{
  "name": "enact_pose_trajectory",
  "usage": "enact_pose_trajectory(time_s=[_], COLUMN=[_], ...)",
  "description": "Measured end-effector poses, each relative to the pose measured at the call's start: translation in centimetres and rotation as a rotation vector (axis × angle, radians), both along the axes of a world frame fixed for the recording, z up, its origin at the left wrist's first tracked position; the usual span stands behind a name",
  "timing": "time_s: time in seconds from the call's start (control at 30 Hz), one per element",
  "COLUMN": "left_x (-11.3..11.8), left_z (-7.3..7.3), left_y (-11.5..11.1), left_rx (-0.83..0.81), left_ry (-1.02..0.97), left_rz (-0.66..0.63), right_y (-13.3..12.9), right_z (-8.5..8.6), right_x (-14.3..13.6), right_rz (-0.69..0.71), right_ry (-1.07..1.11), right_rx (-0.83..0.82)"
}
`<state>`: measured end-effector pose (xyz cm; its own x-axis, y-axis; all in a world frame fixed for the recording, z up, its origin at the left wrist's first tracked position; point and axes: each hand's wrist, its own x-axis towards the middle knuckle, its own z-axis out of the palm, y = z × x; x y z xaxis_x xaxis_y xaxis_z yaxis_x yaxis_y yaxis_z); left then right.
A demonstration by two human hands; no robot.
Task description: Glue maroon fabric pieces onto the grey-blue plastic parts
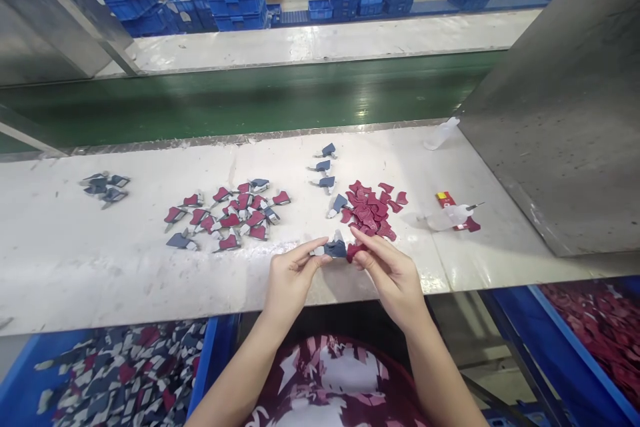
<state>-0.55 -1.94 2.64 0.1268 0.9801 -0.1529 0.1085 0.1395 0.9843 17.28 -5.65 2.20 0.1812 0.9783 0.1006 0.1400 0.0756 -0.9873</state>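
Crowding the right hand (pixel 395 273) are loose red pieces (pixel 370 211).

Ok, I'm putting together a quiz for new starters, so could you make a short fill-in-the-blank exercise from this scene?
1. The left hand holds a grey and ____ part.
2. The right hand holds a small piece coloured ____.
3. The loose pile lies to the ____ of the red-faced cluster.
4. The strip beyond the white worktop is ____.

Missing words: blue; red; right; green.
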Motion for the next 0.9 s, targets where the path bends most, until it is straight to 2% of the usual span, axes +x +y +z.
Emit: enact_pose_trajectory(time_s=[0.13,0.27,0.6,0.9], left_x=[0.0,0.1,0.4,0.8], left_z=[0.3,0.5,1.0,2.0], left_y=[-0.5,-0.7,-0.9,-0.8], left_rx=[0.057,0.087,0.066,-0.014], left_ry=[0.046,0.063,0.047,-0.068], left_rz=[-0.026,-0.018,-0.011,0.019], right_y=[-0.3,-0.5,-0.4,-0.7], right_z=[0.6,0.8,1.4,1.3], right_x=[-1.1,-1.7,-1.6,-1.8], right_rz=[-0.134,-0.124,-0.128,-0.148], right_ry=[0.185,0.181,0.055,-0.231], right_rx=[-0.110,-0.130,-0.091,0.127])
